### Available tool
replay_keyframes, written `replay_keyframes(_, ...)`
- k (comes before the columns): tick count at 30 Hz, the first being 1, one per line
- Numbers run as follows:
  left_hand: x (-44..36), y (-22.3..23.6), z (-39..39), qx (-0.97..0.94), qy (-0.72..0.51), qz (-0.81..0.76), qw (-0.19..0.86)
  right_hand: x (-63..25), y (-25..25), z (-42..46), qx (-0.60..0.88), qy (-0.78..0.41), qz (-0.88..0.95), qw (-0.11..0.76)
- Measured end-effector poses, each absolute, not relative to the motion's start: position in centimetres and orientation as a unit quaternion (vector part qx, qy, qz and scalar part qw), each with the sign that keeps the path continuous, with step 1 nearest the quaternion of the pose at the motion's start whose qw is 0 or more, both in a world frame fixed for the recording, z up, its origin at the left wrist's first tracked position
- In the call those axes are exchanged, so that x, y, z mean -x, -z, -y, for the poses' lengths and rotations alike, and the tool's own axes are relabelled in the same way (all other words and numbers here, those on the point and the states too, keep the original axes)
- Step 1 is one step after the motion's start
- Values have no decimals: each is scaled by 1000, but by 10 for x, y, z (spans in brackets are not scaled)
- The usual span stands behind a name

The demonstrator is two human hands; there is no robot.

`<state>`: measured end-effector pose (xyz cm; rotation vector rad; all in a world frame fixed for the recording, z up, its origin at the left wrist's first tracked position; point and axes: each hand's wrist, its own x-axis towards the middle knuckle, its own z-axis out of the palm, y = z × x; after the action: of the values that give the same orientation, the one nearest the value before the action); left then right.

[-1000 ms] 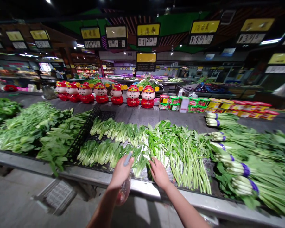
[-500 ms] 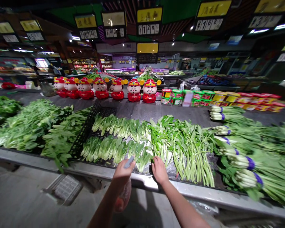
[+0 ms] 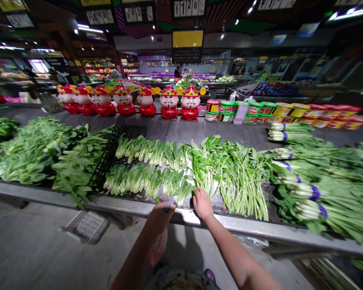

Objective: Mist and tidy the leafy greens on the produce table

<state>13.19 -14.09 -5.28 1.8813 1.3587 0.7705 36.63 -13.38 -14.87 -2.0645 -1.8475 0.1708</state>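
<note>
Head view: left hand (image 3: pixel 160 216), clasping a grey object (image 3: pixel 168 206), has drawn back, uncovering bok choy (image 3: pixel 184 191) beyond its fingers; whether right hand (image 3: pixel 203 204) grasps anything is unclear.

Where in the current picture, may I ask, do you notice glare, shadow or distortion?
In the head view, glare whitens the metal edge between left hand and right hand; a dark shadow crosses the floor below; same view, bundled greens at far right look stretched, and a pixelated patch sits among tubs.

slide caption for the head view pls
At a vegetable counter, the left hand grips a grey object, the right hand beside leafy greens.
</note>
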Motion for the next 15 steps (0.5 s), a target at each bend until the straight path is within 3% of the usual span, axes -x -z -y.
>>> replay_keyframes(7,-129,59,147,-673,-251,-571,397,-366,145,135,731,-65,655,181)
replay_keyframes(15,-119,62,139,-700,-380,-498,342,-366,145,133,730,-67,656,179)
